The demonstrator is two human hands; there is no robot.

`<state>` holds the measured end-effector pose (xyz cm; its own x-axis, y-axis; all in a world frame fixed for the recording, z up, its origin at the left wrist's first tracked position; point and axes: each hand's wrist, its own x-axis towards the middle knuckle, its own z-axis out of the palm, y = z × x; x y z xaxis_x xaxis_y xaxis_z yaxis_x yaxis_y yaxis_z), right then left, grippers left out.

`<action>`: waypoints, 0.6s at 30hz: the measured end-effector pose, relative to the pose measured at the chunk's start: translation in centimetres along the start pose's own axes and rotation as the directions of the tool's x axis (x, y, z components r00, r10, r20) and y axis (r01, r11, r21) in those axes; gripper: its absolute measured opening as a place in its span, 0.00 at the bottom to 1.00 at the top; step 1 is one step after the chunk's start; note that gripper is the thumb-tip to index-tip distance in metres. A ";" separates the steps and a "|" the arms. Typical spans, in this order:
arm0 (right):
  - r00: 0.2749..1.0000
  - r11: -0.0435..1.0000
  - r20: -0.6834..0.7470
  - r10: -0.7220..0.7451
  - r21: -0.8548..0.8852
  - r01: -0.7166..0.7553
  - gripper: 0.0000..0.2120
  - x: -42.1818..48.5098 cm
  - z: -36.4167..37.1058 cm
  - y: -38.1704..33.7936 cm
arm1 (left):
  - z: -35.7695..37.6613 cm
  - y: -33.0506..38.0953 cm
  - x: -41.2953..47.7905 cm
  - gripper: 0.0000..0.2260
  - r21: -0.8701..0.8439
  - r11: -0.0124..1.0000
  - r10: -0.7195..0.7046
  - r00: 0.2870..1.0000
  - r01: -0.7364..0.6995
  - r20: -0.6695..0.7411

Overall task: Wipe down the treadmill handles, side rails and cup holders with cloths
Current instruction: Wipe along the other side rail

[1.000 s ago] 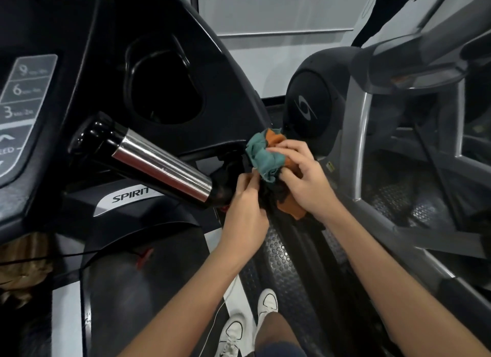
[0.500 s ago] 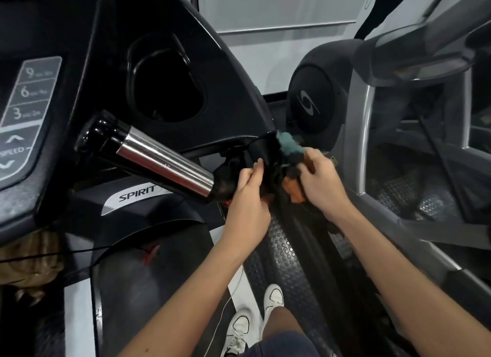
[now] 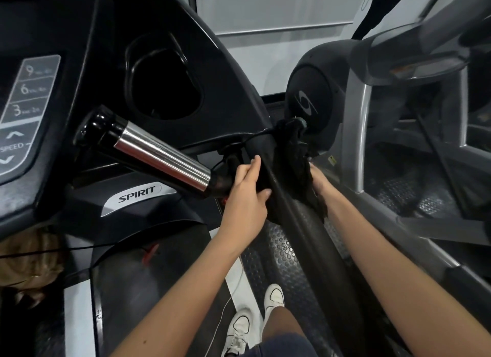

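A dark bundle of cloths (image 3: 293,157), with a bit of teal showing at its top, is draped over the upper end of the treadmill's black right side rail (image 3: 313,240). My left hand (image 3: 247,197) grips the cloth's end against the left side of the rail, thumb underneath. On the rail's right side, my right hand (image 3: 320,181) holds the cloth and is mostly hidden behind it. The chrome and black handle (image 3: 159,157) juts out left of my left hand. The black cup holder (image 3: 164,88) sits above it in the console.
The console's speed keypad (image 3: 24,104) is at the far left. A neighbouring grey machine (image 3: 356,133) stands close on the right. Below are the treadmill belt (image 3: 159,290), a thin white cable, and my white shoes (image 3: 273,295) on the studded side step.
Both hands slid the cloths up and around the top of the side rail. The teal and orange bundle, plainly visible before, now lies dark over the rail and my right hand has dropped behind it.
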<state>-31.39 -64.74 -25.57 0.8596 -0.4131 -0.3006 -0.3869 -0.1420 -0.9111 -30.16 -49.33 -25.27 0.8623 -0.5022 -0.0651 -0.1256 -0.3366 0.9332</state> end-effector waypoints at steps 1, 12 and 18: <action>1.000 1.000 -0.023 0.001 0.009 -0.001 0.21 -0.1 -0.1 0.4 | 0.0 0.0 0.0 0.28 -0.008 1.000 -0.005 1.000 0.005 0.005; 0.903 0.870 0.145 -0.405 -0.242 0.430 0.16 -1.7 -1.1 -1.0 | 0.0 0.0 0.0 0.31 0.061 0.998 0.026 0.999 -0.025 -0.021; 0.859 0.809 0.328 -0.394 -0.320 0.494 0.24 -1.8 -0.8 -2.1 | 0.2 0.0 -0.1 0.26 0.064 0.996 0.069 0.995 -0.064 -0.078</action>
<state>-32.39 -64.47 -22.89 1.0000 -0.0040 0.0089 0.0046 -0.6068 -0.7948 -30.38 -49.48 -25.33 0.8870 -0.4609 0.0275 -0.2122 -0.3541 0.9108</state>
